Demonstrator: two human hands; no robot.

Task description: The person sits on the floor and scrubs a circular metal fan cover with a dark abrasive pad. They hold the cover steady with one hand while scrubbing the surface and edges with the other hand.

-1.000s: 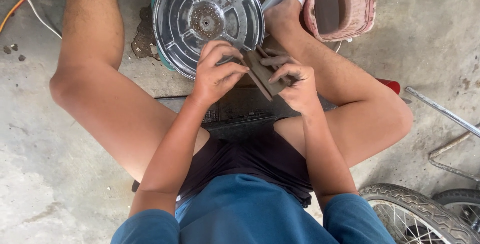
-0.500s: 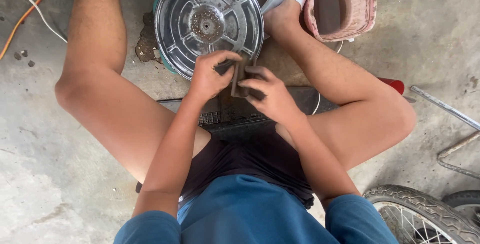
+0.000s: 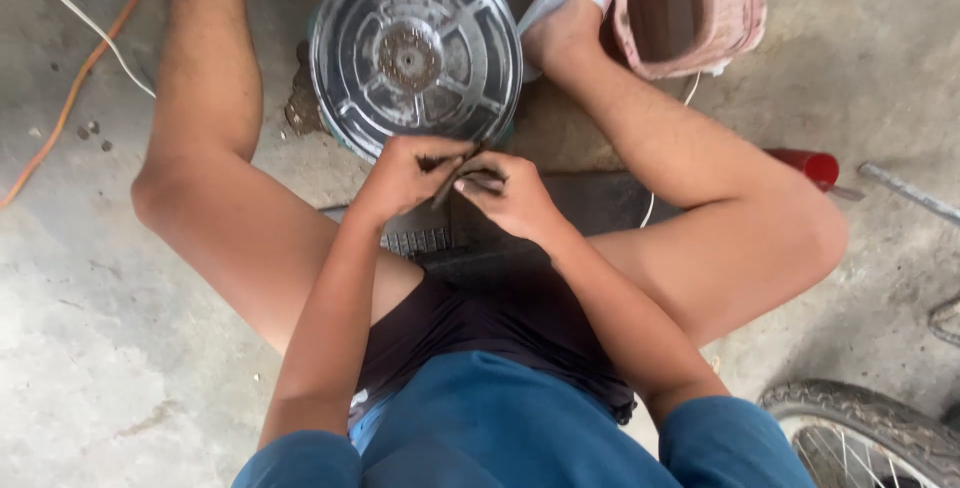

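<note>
Between both closed hands (image 3: 462, 180), dark strip (image 3: 447, 180).

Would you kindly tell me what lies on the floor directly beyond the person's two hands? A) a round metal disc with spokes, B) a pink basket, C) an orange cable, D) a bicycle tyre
A: the round metal disc sits just past the left hand and right hand, which meet on a small dark part at its near edge.
</note>
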